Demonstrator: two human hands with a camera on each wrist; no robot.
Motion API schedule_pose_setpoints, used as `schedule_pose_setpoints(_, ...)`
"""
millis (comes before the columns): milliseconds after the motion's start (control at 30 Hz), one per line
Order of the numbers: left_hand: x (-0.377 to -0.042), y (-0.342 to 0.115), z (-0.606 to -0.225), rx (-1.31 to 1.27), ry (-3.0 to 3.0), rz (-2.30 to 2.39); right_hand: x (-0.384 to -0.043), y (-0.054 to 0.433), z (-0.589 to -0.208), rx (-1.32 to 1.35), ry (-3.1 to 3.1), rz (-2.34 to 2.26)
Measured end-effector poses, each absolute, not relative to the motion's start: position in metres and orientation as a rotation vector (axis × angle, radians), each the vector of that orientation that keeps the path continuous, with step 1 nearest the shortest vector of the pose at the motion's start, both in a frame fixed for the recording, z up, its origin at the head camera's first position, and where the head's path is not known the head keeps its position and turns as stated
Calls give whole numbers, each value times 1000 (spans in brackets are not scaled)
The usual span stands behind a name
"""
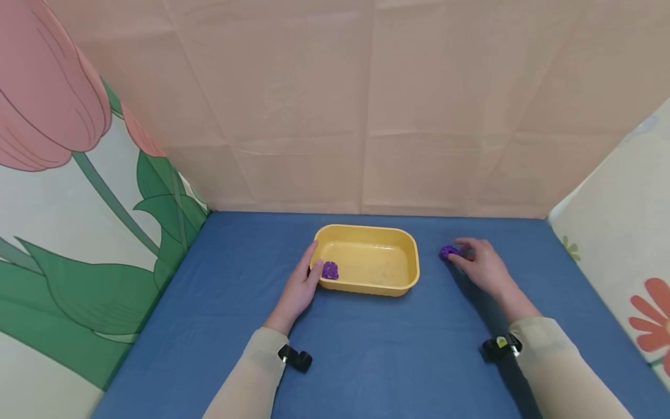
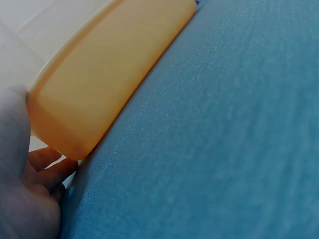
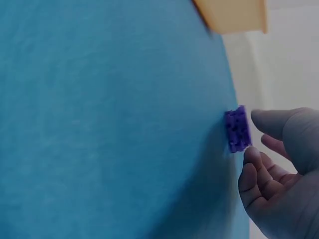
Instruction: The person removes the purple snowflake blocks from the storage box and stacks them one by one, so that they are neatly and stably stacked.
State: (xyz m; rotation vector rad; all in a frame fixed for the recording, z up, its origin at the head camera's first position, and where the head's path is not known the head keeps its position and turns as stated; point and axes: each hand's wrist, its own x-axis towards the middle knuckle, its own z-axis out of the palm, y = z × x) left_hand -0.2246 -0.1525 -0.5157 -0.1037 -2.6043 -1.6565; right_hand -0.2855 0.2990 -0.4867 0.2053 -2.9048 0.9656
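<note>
A shallow yellow plastic tray [image 1: 374, 289] sits on the blue cloth. My left hand [image 1: 303, 285] holds it at its left end, with the thumb at the rim and the other fingers against the outer end wall, as the left wrist view shows. Inside the tray, close to the left thumb, lies a purple knobbly piece [image 1: 330, 270]. To the right of the tray is a second purple piece [image 3: 238, 129], with small holes or studs on its face. My right hand [image 1: 481, 267] is right at it, thumb and bent fingers spread, a narrow gap showing beside the thumb tip.
Blue cloth [image 1: 366, 355] covers the table. Behind it hangs a creased beige sheet [image 1: 366, 116]. A tulip-printed panel [image 1: 104, 279] stands on the left, and a flower-printed panel [image 1: 623, 233] on the right. Each wrist wears a small black camera [image 1: 295, 358].
</note>
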Motion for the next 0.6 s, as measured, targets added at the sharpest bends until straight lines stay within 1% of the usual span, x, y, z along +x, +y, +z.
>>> schedule_pose_setpoints(200, -225, -152, -515, -111, -2600, -1653, -285, 303, -467, 202, -2839, 1027)
schedule_pose_setpoints(300, -225, -153, -515, -116, -2601, -1655, -285, 296, -456, 205, -2809, 1023)
schedule_pose_setpoints(600, -224, -152, -513, -106, -2603, -1662, -269, 241, -429, 263, -2802, 1037)
